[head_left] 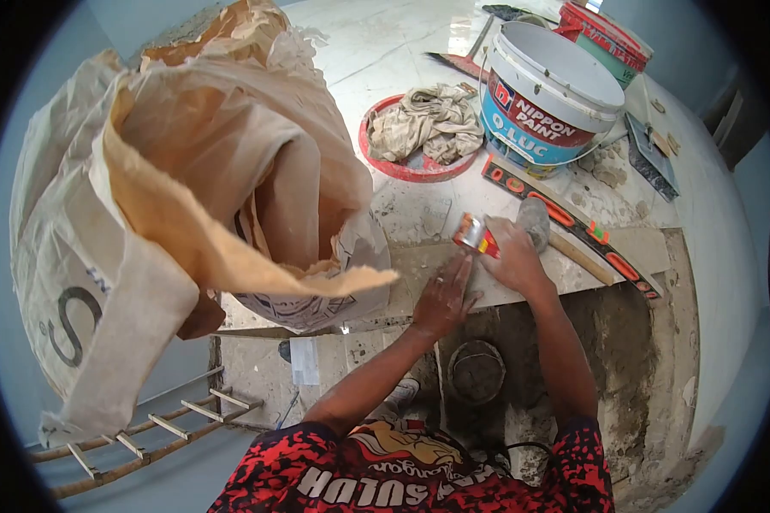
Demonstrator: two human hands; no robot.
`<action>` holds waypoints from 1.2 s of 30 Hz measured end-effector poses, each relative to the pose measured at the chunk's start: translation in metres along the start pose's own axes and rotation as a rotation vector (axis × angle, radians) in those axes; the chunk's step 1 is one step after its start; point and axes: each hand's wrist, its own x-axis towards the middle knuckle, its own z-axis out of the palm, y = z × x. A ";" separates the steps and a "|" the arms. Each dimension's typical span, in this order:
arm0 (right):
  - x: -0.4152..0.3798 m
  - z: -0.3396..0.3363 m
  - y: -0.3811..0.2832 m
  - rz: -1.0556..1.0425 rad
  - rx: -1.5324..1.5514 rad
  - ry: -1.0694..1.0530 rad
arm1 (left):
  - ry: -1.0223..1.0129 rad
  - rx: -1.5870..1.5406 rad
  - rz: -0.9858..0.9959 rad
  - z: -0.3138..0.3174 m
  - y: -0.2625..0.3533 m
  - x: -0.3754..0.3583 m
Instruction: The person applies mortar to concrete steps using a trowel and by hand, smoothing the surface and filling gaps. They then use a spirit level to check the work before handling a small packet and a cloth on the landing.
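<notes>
My right hand (515, 256) is closed around a small red, yellow and silver packet (476, 234), its printed end showing past the fingers. Just left of it and lower, my left hand (445, 295) reaches toward the packet with its fingers stretched out over the pale slab edge; nothing shows in its palm. Right beside my right hand are a grey-headed mallet (535, 222) with a wooden handle and a long red and black spirit level (573, 224).
A large torn paper sack (51, 231) fills the left. A paint bucket (535, 120), a red basin (387, 162) with cloth, and a trowel (650, 154) stand beyond my hands. Below are a round container (476, 372) and a wooden ladder (171, 427).
</notes>
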 end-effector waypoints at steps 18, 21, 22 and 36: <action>-0.196 0.028 0.013 0.523 0.853 -0.012 | 0.010 0.160 0.075 0.022 -0.005 0.000; -0.344 0.098 0.024 0.808 0.409 -0.015 | -0.041 0.151 0.108 0.020 0.000 0.001; -0.399 0.128 0.023 0.948 0.379 -0.122 | -0.056 0.164 0.106 0.019 0.001 0.001; -0.393 0.043 -0.081 0.374 0.225 0.315 | -1.233 -1.882 -1.269 0.063 0.202 -0.186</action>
